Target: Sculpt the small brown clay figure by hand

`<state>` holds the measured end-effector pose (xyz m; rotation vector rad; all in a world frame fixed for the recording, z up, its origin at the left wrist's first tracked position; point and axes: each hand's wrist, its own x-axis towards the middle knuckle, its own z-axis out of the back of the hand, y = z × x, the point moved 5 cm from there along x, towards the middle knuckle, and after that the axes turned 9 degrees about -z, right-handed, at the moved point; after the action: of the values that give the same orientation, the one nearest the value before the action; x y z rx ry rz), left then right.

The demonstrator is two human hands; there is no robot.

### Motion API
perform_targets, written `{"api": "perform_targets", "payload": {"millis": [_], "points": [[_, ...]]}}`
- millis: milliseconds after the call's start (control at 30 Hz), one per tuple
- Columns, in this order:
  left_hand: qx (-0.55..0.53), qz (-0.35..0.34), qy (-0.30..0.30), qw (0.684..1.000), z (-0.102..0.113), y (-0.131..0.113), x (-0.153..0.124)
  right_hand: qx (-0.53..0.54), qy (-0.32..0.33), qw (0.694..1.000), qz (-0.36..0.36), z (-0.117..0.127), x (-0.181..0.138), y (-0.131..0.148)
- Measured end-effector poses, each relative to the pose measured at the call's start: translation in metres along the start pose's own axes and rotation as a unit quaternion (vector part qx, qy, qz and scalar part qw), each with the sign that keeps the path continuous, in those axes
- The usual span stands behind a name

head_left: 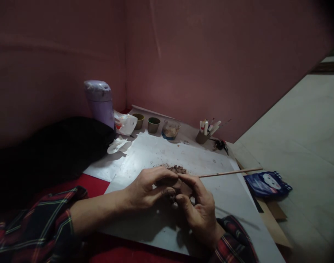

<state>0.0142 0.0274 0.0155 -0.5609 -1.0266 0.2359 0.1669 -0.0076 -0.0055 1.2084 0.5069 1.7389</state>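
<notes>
Between my two hands is a piece of brown clay (184, 189), held just above the white sheet. My left hand (152, 187) is closed on its left side, fingers over the top and thumb below. From the right, my right hand (197, 204) grips the same piece between thumb and fingers. Part of the clay is hidden behind the fingers. A small heap of brown clay crumbs (177, 169) lies on the sheet just beyond my fingertips, and more dark bits show below the thumbs. To the right of the heap rests a thin wooden stick (229, 172).
Along the back stand two cups (154, 126), a clear bowl (171, 130) and a tool holder (202, 137). A lilac container (101, 106), a plastic bag (125, 124) and black cloth (52, 157) are left. A blue pouch (268, 183) lies right, beyond the white sheet (229, 197).
</notes>
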Motion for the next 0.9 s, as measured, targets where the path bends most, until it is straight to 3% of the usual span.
{"api": "perform_targets", "payload": {"millis": [267,600,733,900], "points": [[0.006,-0.038,-0.017,0.999,0.0005,0.0008,-0.0011,0.020,0.002,0.999,0.032,-0.0028,-0.0033,0.0011],[0.002,-0.046,-0.013,0.999,-0.0013,0.0009,-0.0018,0.043,0.007,0.999,0.024,-0.0053,-0.0032,0.0019],[0.008,-0.063,-0.025,0.998,0.0001,-0.0014,-0.0009,0.044,-0.019,0.999,0.019,-0.0032,-0.0032,0.0027],[-0.040,-0.012,-0.016,0.999,-0.0019,0.0008,-0.0018,0.041,-0.036,0.998,0.006,0.0002,-0.0049,0.0029]]}}
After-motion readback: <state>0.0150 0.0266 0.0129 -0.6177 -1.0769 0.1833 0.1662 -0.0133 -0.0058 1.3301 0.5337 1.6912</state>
